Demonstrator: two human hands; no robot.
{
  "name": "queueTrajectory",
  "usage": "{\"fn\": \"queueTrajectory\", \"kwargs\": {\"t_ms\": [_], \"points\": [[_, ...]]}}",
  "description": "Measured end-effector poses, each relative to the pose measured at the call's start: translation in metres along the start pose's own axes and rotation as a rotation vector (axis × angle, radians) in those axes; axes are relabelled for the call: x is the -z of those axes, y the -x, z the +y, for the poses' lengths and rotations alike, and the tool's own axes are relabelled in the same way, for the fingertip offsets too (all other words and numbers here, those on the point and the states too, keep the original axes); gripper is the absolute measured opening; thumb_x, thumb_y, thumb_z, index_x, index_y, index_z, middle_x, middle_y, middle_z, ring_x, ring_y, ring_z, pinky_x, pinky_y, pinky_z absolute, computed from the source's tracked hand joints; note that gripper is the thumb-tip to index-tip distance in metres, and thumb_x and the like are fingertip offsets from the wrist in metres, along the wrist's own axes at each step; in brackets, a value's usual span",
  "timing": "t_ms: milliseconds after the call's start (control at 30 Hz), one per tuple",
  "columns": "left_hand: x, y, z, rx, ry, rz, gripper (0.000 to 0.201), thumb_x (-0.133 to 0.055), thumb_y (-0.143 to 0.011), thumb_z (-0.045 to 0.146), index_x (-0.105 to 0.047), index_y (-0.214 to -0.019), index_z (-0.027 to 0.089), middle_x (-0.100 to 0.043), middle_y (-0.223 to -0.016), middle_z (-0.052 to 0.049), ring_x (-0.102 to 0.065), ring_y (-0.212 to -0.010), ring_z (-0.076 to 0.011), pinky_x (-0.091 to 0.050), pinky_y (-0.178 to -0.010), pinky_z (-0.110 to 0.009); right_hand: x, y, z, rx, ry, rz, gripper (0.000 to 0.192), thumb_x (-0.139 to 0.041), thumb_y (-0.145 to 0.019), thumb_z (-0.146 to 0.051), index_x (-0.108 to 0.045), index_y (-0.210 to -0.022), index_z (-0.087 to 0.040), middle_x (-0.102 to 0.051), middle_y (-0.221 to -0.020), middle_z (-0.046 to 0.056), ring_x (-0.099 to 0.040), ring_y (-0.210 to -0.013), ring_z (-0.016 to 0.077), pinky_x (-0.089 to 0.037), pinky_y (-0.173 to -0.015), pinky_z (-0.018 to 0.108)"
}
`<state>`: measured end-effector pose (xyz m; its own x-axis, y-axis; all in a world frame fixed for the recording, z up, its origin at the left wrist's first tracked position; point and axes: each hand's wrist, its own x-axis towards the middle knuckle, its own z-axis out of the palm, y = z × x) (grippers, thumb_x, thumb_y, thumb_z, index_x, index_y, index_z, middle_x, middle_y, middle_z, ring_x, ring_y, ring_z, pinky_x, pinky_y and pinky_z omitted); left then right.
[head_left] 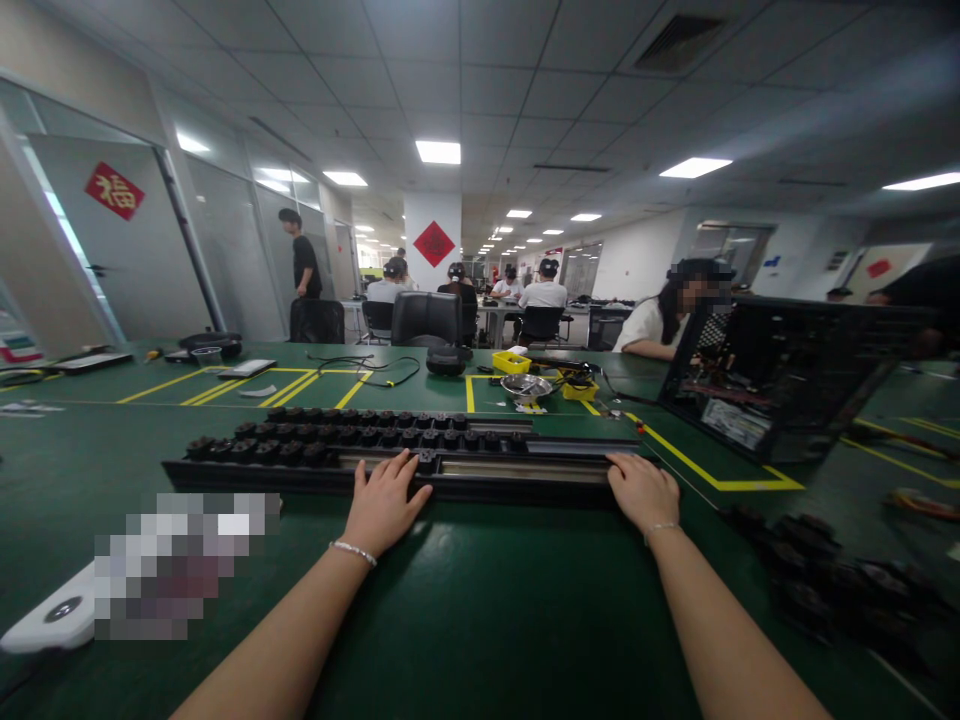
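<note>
A long black track rail [525, 490] lies across the green table in front of me, with further parallel rails just behind it. Rows of small black slotted blocks [266, 452] fill the left portions of these rails. My left hand [386, 500] rests over the front rail with its fingers spread, the fingertips beside a single black block [426, 460]. To the right of that block, the channel shows a pale metal strip. At the rail's right end, my right hand [646, 492] bends its fingers over the edge and holds it; its thumb is partly hidden.
A white device [60, 610], partly pixelated, lies at left. An open computer case [787, 380] stands at right, with loose black parts [825, 570] nearer me. Behind the rails are a metal bowl [525, 387], a yellow tray [511, 362] and cables. A person [664, 315] sits across the table.
</note>
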<state>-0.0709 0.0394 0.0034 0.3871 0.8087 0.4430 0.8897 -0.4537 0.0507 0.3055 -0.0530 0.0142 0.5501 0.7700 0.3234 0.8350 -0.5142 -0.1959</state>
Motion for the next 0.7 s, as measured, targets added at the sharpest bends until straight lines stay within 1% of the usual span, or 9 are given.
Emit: {"fn": "queueTrajectory", "kwargs": {"t_ms": [200,333,500,567,700], "points": [[0.0017,0.0000,0.0023,0.014,-0.013,-0.011,0.054,-0.033,-0.083,0.054,-0.044,-0.128,0.027,-0.043,-0.138,-0.005,-0.042,-0.121,-0.0283,-0.014,-0.105,-0.058,-0.0007,0.0022,-0.0017,-0.014,-0.001,0.042,0.044,-0.027,-0.083,-0.031,-0.059,-0.115,-0.030,-0.052,-0.129,-0.003,-0.041,-0.121,0.0183,-0.024,-0.100,0.042],[0.0008,-0.0003,0.0024,0.019,-0.013,-0.016,0.054,-0.033,-0.083,0.055,-0.044,-0.129,0.027,-0.043,-0.138,-0.006,-0.042,-0.121,-0.0287,-0.013,-0.105,-0.059,-0.0005,0.0022,-0.0015,-0.004,0.003,0.041,0.045,-0.027,-0.083,-0.032,-0.058,-0.115,-0.030,-0.053,-0.128,-0.002,-0.042,-0.120,0.0186,-0.025,-0.100,0.042],[-0.0003,0.0000,0.0041,0.015,-0.010,0.008,0.053,-0.034,-0.083,0.054,-0.045,-0.127,0.027,-0.042,-0.138,-0.006,-0.040,-0.123,-0.0286,-0.014,-0.105,-0.057,-0.0014,0.0003,0.0002,0.005,-0.005,0.032,0.045,-0.026,-0.084,-0.033,-0.058,-0.115,-0.029,-0.053,-0.128,-0.002,-0.041,-0.120,0.0192,-0.025,-0.100,0.043],[-0.0001,0.0001,0.0057,0.014,-0.003,0.013,0.053,-0.034,-0.083,0.052,-0.046,-0.127,0.025,-0.046,-0.135,-0.007,-0.041,-0.121,-0.0275,-0.015,-0.106,-0.055,-0.0012,0.0001,0.0003,0.003,-0.009,0.024,0.045,-0.025,-0.084,-0.034,-0.059,-0.115,-0.029,-0.052,-0.128,-0.001,-0.041,-0.120,0.0196,-0.024,-0.100,0.043],[0.0004,0.0003,0.0079,-0.003,0.009,0.001,0.054,-0.033,-0.083,0.052,-0.045,-0.127,0.023,-0.059,-0.118,-0.008,-0.048,-0.113,-0.0265,-0.014,-0.105,-0.055,0.0005,0.0013,-0.0010,-0.005,-0.018,0.022,0.046,-0.025,-0.084,-0.033,-0.058,-0.115,-0.029,-0.052,-0.129,-0.001,-0.040,-0.121,0.0187,-0.024,-0.101,0.043]]}}
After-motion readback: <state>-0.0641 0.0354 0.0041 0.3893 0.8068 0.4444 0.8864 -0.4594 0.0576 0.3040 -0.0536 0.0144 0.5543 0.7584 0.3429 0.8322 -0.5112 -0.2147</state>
